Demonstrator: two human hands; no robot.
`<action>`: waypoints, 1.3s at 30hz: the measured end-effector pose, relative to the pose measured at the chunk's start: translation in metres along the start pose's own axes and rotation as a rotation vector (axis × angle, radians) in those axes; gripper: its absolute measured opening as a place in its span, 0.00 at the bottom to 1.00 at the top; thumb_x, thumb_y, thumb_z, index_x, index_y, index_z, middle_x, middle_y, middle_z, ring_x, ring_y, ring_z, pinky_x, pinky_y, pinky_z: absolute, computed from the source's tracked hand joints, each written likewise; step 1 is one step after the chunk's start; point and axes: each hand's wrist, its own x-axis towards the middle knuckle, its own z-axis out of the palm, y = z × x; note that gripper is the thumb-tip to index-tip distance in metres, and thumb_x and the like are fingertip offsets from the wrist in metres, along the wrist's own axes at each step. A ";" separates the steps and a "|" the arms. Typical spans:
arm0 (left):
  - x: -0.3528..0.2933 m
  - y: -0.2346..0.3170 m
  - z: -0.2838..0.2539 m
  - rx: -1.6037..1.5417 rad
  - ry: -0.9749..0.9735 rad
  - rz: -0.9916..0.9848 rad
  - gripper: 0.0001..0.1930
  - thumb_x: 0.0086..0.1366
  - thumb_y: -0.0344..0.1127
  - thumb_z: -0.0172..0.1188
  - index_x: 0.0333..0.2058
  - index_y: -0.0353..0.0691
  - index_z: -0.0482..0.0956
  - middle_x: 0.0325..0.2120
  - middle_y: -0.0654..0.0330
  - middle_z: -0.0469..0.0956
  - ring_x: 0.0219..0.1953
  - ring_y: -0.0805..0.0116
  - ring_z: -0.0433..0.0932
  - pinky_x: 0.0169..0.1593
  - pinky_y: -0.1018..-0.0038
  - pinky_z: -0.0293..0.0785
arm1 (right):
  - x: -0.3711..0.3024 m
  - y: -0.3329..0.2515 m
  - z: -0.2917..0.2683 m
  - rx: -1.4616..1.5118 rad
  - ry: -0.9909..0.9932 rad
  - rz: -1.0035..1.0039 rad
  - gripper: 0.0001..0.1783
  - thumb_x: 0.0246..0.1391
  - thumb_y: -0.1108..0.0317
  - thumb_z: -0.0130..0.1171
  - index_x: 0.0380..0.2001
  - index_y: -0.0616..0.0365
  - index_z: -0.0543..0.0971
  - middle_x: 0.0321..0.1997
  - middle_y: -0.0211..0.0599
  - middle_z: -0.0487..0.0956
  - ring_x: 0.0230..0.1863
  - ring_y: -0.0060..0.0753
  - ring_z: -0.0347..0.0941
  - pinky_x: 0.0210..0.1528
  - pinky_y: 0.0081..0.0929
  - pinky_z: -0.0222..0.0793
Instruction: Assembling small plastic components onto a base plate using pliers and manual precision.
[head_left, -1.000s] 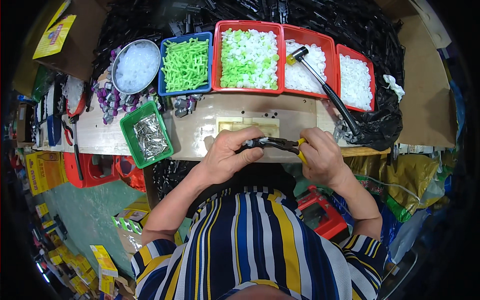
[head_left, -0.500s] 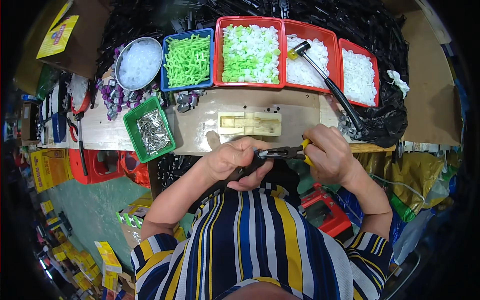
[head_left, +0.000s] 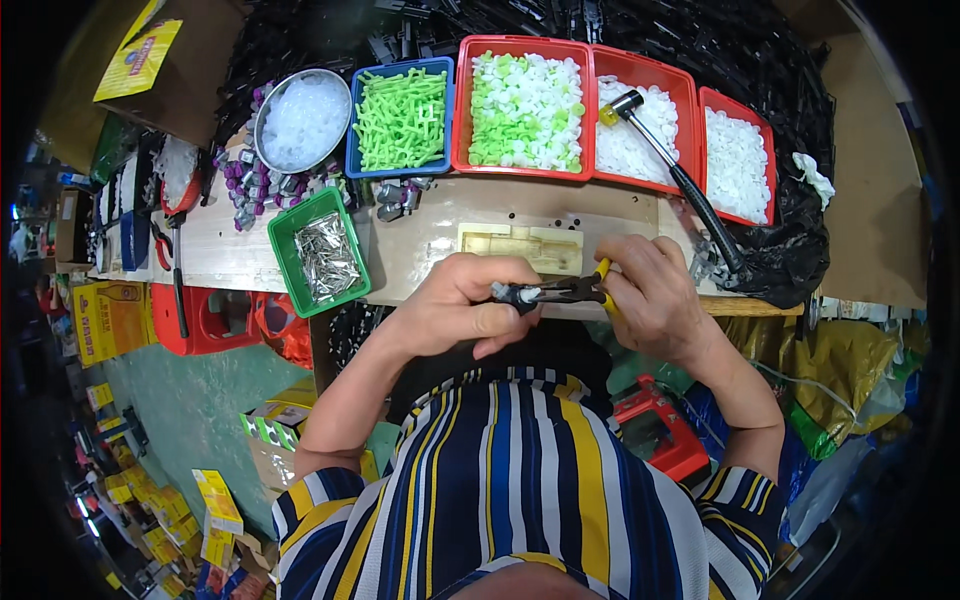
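Observation:
My left hand is closed around a small black part with a whitish piece at its end. In my right hand is a pair of pliers with yellow handles. The plier jaws reach left to the whitish end of the black part; whether they grip it is too small to tell. Just beyond both hands lies a cream-coloured fixture block with a stepped recess, on the brown work surface. Most of the black part is hidden by my left fingers.
Along the back stand a metal bowl of clear pieces, a blue bin of green sticks and red bins of white and green pieces. A hammer lies across one. A green bin of metal pins sits left, near purple-grey parts.
My left hand has turned the black part, so its whitish end now shows at the plier tips. The whole view has shifted slightly, with the bins now further right.

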 end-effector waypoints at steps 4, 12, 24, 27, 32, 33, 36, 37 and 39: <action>-0.002 0.011 0.004 0.752 0.192 0.305 0.20 0.60 0.45 0.68 0.38 0.31 0.79 0.24 0.61 0.78 0.25 0.70 0.77 0.30 0.74 0.70 | 0.006 -0.004 0.001 -0.076 0.033 0.006 0.09 0.33 0.76 0.59 0.23 0.63 0.71 0.40 0.45 0.75 0.37 0.44 0.74 0.34 0.33 0.60; -0.003 0.009 0.000 0.696 0.177 0.293 0.20 0.62 0.46 0.66 0.38 0.31 0.78 0.23 0.61 0.77 0.23 0.73 0.74 0.28 0.75 0.68 | 0.005 -0.001 -0.001 0.014 -0.002 0.021 0.06 0.34 0.74 0.57 0.20 0.60 0.71 0.36 0.41 0.74 0.35 0.40 0.72 0.29 0.33 0.63; -0.024 -0.013 -0.003 -0.230 -0.157 -0.159 0.25 0.66 0.51 0.62 0.35 0.28 0.74 0.18 0.58 0.73 0.14 0.74 0.69 0.20 0.79 0.62 | -0.006 -0.004 0.013 0.084 0.008 -0.106 0.09 0.31 0.74 0.57 0.20 0.60 0.69 0.35 0.44 0.74 0.31 0.41 0.71 0.28 0.32 0.61; -0.036 -0.024 -0.005 -0.431 -0.204 -0.236 0.26 0.65 0.52 0.61 0.34 0.27 0.74 0.16 0.57 0.72 0.12 0.73 0.68 0.17 0.77 0.61 | -0.003 -0.009 0.017 0.110 0.000 -0.144 0.09 0.31 0.74 0.57 0.20 0.60 0.68 0.34 0.44 0.74 0.31 0.40 0.72 0.29 0.32 0.61; -0.033 -0.005 -0.006 -0.236 -0.095 -0.135 0.27 0.64 0.53 0.62 0.33 0.27 0.74 0.15 0.56 0.71 0.12 0.72 0.68 0.15 0.77 0.61 | 0.012 -0.006 0.010 0.145 0.001 -0.138 0.10 0.30 0.75 0.58 0.21 0.61 0.69 0.33 0.43 0.74 0.31 0.41 0.72 0.30 0.32 0.62; -0.033 0.001 -0.001 -0.175 -0.043 -0.092 0.27 0.64 0.55 0.62 0.34 0.28 0.75 0.16 0.57 0.73 0.14 0.73 0.69 0.18 0.77 0.62 | 0.013 -0.006 0.011 0.149 -0.003 -0.139 0.10 0.30 0.75 0.58 0.21 0.61 0.69 0.33 0.43 0.74 0.31 0.41 0.72 0.30 0.32 0.62; -0.032 0.007 -0.002 -0.052 0.056 -0.003 0.23 0.63 0.49 0.66 0.35 0.29 0.76 0.19 0.58 0.75 0.16 0.75 0.70 0.21 0.79 0.63 | 0.018 -0.007 0.012 0.092 0.030 -0.107 0.10 0.31 0.76 0.59 0.23 0.61 0.71 0.36 0.43 0.75 0.34 0.41 0.73 0.34 0.33 0.63; -0.031 0.013 -0.002 0.222 0.155 0.047 0.21 0.62 0.46 0.67 0.36 0.30 0.77 0.20 0.59 0.77 0.17 0.73 0.72 0.23 0.78 0.65 | 0.021 -0.008 0.012 0.050 0.035 -0.080 0.10 0.32 0.76 0.59 0.24 0.61 0.71 0.38 0.43 0.74 0.37 0.42 0.74 0.35 0.34 0.63; -0.030 0.015 -0.002 0.492 0.256 0.100 0.18 0.61 0.43 0.68 0.36 0.31 0.78 0.22 0.59 0.78 0.19 0.72 0.73 0.25 0.77 0.66 | 0.025 -0.013 0.013 0.007 0.035 -0.055 0.10 0.33 0.77 0.60 0.24 0.61 0.72 0.40 0.44 0.74 0.39 0.42 0.74 0.37 0.34 0.63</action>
